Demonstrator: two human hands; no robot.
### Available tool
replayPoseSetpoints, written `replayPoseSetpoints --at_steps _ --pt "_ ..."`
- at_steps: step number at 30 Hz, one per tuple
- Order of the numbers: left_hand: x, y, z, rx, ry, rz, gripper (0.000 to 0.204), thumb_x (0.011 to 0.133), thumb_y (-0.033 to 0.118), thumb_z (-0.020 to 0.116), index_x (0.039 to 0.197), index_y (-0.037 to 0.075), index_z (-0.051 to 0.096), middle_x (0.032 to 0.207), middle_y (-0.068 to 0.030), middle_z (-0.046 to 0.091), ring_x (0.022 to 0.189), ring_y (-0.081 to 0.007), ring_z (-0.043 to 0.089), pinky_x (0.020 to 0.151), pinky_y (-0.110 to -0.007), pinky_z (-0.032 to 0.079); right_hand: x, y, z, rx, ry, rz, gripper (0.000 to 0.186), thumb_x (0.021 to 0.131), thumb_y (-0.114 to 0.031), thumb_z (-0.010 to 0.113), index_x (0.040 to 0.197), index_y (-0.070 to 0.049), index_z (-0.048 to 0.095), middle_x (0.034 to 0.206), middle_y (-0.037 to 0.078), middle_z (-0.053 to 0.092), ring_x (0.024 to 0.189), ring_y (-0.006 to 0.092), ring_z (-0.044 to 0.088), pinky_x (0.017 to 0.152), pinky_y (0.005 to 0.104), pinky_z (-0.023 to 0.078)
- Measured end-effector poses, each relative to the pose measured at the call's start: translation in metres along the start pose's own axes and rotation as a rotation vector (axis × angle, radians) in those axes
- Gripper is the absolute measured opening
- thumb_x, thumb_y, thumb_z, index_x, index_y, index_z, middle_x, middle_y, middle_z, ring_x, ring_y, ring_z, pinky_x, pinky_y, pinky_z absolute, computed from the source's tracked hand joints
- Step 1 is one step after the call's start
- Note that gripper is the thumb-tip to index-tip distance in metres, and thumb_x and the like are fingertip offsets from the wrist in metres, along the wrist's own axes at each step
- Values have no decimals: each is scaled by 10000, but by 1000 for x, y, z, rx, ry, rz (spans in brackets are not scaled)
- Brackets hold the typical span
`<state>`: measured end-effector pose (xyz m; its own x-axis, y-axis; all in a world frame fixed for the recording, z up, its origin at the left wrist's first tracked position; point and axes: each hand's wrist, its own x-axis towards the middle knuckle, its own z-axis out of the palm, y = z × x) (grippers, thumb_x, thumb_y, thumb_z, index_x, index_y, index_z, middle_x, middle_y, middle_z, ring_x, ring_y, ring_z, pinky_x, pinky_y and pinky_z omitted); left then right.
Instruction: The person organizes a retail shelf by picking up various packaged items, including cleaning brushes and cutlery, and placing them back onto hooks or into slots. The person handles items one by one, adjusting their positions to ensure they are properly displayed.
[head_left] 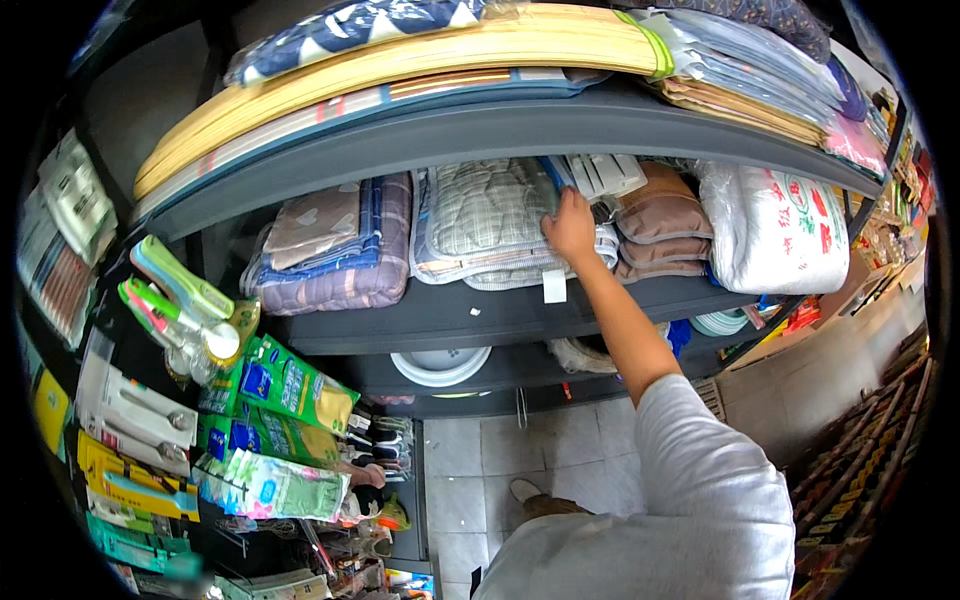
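Note:
My right hand reaches up to the middle shelf, its fingers bent around the right edge of a folded grey checked quilted pad. The fingertips are partly hidden against the cloth. Beneath this pad lie more folded layers with pale piping, and a white tag hangs over the shelf edge below my wrist. Just beyond my fingers sits a plastic-wrapped pack of pale grey items. To the right is a stack of brown folded cushions. My left hand is out of the picture.
Overhead, the upper shelf juts out, loaded with rolled yellow mats. Purple plaid bedding lies left of the pad; a white plastic-wrapped bundle lies far right. White basins sit lower down. Hanging green packets crowd the left side.

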<state>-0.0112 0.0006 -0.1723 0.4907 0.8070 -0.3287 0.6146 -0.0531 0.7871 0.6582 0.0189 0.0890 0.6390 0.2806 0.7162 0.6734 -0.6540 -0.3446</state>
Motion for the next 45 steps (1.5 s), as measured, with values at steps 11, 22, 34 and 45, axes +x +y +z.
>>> replayPoseSetpoints --at_steps 11,22,34,45 --pt "14 -36 38 70 -173 -178 340 886 210 546 1129 -26 574 935 -112 669 892 -214 614 779 -347 474 91 30 82 -437 -598 387 819 806 -322 635 1459 -36 233 1371 186 453 1230 343 473 935 451 434" --pt "12 -61 47 73 -186 -238 344 879 206 535 1120 -38 570 919 -119 676 871 -216 626 753 -349 484 82 19 46 391 -642 288 1058 559 -482 746 1374 63 349 1153 309 586 1013 382 615 829 354 509" --pt "9 -96 47 42 -133 -183 350 872 202 522 1109 -51 566 901 -126 683 849 -218 640 725 -351 496 76 11 71 270 -773 102 945 624 -624 688 1266 44 502 1166 261 595 1051 371 596 880 424 469" --pt "12 -76 61 -39 19 -302 396 850 338 608 1129 58 619 959 -143 676 892 -269 647 785 -346 500 47 -12 35 386 -760 97 717 799 -283 658 1348 82 377 1216 231 578 1066 341 597 863 406 483"
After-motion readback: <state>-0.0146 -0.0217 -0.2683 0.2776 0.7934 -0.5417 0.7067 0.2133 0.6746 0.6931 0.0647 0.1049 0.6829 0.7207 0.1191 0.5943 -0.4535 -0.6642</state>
